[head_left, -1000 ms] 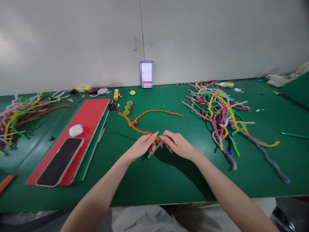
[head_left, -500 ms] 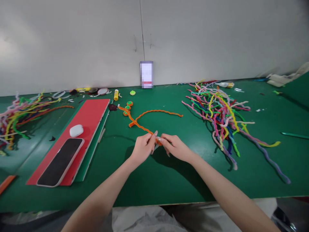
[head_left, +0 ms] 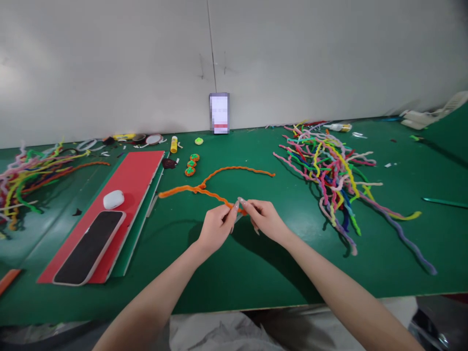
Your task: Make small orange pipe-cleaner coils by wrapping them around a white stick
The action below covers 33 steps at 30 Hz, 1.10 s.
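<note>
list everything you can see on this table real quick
orange pipe cleaner: one twisted piece, orange, table centre
pipe cleaner pile: one, multicoloured, right
second pile: one, multicoloured, far left
red board: one, red, left of centre
phone: one, dark screen, on red board
white case: one, white, on red board
glue stick: one, yellow, near wall
round pieces: three, orange-green, behind centre
table: one, green
left hand: pinching orange pipe cleaner
right hand: pinching same end

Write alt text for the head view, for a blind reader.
The left hand and right hand pinch the end of an orange pipe cleaner above a green table. A pile of coloured pipe cleaners lies to the right; a phone rests on a red sheet at left.
</note>
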Each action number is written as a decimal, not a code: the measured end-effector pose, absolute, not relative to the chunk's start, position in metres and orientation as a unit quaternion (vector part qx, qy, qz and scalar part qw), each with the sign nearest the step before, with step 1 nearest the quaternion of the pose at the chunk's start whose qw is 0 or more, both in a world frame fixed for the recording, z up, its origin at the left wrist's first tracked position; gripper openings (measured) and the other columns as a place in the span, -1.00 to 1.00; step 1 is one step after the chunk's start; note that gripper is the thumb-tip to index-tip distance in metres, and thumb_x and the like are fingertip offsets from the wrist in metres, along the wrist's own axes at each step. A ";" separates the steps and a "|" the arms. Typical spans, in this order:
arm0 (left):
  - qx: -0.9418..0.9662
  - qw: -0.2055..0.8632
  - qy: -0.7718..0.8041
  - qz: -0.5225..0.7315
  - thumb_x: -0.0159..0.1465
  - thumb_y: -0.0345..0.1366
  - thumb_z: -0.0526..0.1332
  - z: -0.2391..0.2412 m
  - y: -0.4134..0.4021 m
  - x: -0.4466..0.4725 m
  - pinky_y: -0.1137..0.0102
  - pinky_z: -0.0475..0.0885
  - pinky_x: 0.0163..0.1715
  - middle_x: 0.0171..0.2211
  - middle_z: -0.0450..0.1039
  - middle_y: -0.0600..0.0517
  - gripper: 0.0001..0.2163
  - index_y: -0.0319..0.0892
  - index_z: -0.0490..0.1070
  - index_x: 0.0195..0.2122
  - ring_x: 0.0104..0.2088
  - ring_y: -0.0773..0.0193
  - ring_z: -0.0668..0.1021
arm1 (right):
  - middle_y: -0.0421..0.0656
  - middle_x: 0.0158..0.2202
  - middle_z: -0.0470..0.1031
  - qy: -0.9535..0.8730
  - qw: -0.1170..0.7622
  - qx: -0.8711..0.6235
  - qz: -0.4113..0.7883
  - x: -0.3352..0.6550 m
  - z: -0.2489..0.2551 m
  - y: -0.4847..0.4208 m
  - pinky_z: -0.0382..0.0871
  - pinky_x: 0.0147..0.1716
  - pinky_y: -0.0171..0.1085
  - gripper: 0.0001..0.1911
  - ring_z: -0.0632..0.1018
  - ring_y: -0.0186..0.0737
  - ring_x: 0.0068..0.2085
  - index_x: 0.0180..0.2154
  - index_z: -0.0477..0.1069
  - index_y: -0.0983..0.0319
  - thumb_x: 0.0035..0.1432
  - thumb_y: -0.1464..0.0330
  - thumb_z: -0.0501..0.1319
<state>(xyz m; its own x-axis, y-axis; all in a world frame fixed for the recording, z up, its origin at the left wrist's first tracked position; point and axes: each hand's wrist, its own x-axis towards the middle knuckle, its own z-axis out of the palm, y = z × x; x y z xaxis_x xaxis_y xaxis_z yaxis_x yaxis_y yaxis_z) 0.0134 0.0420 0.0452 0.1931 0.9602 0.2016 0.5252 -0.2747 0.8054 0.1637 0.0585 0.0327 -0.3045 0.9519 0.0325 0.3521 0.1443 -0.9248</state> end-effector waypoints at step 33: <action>0.798 0.074 0.470 0.371 0.16 -0.33 0.17 0.034 0.046 0.011 0.28 0.26 -0.15 -0.28 0.38 -0.03 -0.89 -0.12 0.45 -0.31 -0.18 0.21 0.40 | -0.40 -0.83 -0.06 -0.457 0.359 -0.430 0.691 0.165 0.034 0.063 -0.05 -0.88 -0.47 -0.48 0.14 -0.51 -0.83 -0.71 0.01 0.21 0.05 0.02 0.09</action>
<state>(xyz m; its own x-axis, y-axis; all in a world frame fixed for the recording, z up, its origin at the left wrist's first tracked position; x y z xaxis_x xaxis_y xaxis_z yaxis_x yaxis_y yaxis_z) 0.0113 0.0457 0.0340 0.2838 0.8044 0.5220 0.6947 -0.5477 0.4663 0.1648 0.0630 0.0339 -0.3717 0.8891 -0.2672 -0.1030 -0.3255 -0.9399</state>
